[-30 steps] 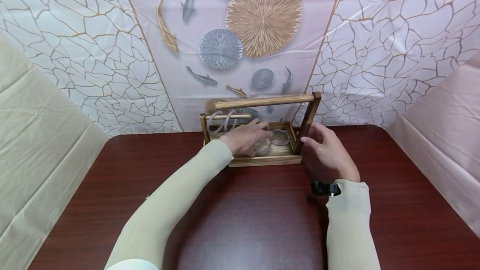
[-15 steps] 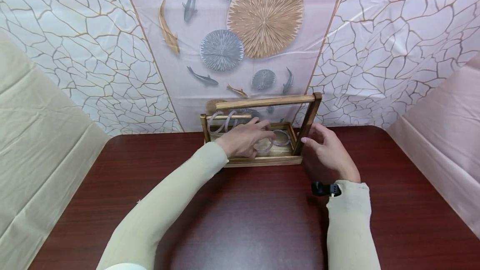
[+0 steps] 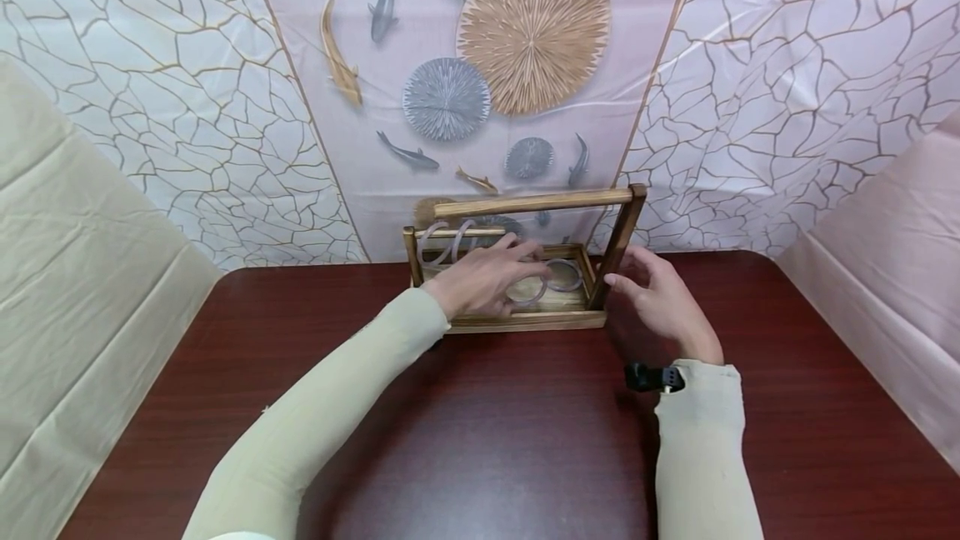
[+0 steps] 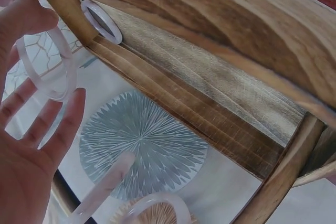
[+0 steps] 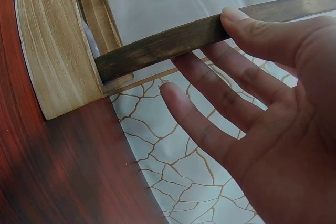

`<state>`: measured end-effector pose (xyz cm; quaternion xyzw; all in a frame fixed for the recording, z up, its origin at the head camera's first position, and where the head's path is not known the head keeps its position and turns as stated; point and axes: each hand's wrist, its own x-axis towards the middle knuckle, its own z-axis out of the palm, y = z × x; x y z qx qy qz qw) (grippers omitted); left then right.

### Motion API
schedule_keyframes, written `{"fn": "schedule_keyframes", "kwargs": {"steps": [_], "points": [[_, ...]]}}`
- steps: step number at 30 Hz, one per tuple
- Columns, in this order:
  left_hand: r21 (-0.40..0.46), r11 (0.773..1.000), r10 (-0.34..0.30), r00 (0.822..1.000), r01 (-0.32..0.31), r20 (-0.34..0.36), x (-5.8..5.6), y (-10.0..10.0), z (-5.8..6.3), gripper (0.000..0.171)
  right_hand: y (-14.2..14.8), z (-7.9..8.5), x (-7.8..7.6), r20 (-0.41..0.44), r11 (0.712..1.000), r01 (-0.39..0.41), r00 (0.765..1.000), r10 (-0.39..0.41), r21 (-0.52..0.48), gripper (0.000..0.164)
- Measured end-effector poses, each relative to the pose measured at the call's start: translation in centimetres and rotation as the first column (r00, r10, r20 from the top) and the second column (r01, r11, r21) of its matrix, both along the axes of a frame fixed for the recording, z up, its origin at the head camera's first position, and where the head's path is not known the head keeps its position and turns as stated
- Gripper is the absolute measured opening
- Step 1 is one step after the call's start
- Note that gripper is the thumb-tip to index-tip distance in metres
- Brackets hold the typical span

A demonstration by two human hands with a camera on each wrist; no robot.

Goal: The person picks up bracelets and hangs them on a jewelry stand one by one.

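Note:
A wooden stand (image 3: 525, 322) with a tray base and two crossbars stands at the far side of the table. My left hand (image 3: 483, 277) reaches over the tray and pinches a pale translucent bangle (image 4: 70, 72) between thumb and fingers. Another bangle (image 4: 97, 28) lies in the tray, near its right end. Two similar bangles (image 3: 422, 248) hang on the lower rear bar (image 3: 487, 232), at its left part. With thumb on one side and fingers on the other, my right hand (image 3: 663, 298) holds the stand's right upright post (image 5: 168, 44).
The higher front crossbar (image 3: 532, 202) runs above my left hand. Its left end post is hidden behind the left hand and arm. A dark red wooden table (image 3: 510, 423) lies under everything. Behind the stand hangs a patterned cloth (image 3: 360, 190), close to it.
My left forearm has swung slightly to the left, while the hand and bangle stay over the tray almost in place. My right hand still holds the post.

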<state>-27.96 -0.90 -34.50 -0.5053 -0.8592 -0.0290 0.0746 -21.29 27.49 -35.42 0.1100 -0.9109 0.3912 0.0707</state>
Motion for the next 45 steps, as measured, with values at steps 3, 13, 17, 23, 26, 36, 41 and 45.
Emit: {"fn": "schedule_keyframes", "kwargs": {"steps": [3, 13, 17, 23, 26, 36, 41, 45], "points": [[0.002, 1.000, -0.004, 1.000, 0.004, -0.019, 0.2, -0.1, 0.1, 0.074, 0.0, -0.1, -0.1, -0.012, 1.000, 0.000, 1.000, 0.000, 0.000, 0.030], [0.046, 0.998, -0.039, 0.998, 0.040, -0.040, 0.9, -0.7, 0.2, 0.074, 0.0, -0.2, -0.1, -0.040, 1.000, -0.004, 0.999, 0.005, 0.003, 0.027], [0.055, 0.998, -0.035, 0.998, 0.038, -0.048, 1.1, -0.9, 0.2, 0.073, 0.0, -0.2, 0.0, -0.035, 1.000, 0.000, 0.999, 0.000, 0.009, 0.027], [0.070, 0.997, -0.017, 0.998, 0.022, -0.068, 1.4, -1.2, 0.2, 0.075, 0.0, -0.2, 0.1, -0.036, 1.000, 0.004, 0.999, -0.004, 0.015, 0.026], [0.080, 0.997, -0.010, 0.997, 0.016, -0.075, 1.6, -1.4, 0.4, 0.075, 0.0, -0.2, 0.1, -0.036, 1.000, 0.002, 0.999, -0.002, 0.012, 0.026], [0.151, 0.988, -0.014, 0.994, 0.031, -0.111, 2.1, -2.0, 1.0, 0.071, 0.0, -0.3, 0.0, -0.037, 1.000, -0.002, 0.999, 0.002, 0.003, 0.028], [0.189, 0.980, -0.035, 0.992, 0.057, -0.118, 2.5, -2.3, 1.4, 0.070, 0.0, -0.3, 0.0, -0.044, 1.000, -0.003, 0.999, 0.003, 0.001, 0.027], [0.183, 0.983, -0.010, 0.992, 0.034, -0.127, 2.7, -2.8, 1.4, 0.070, 0.0, -0.3, 0.0, -0.034, 1.000, -0.002, 0.999, 0.002, 0.002, 0.027]]}}
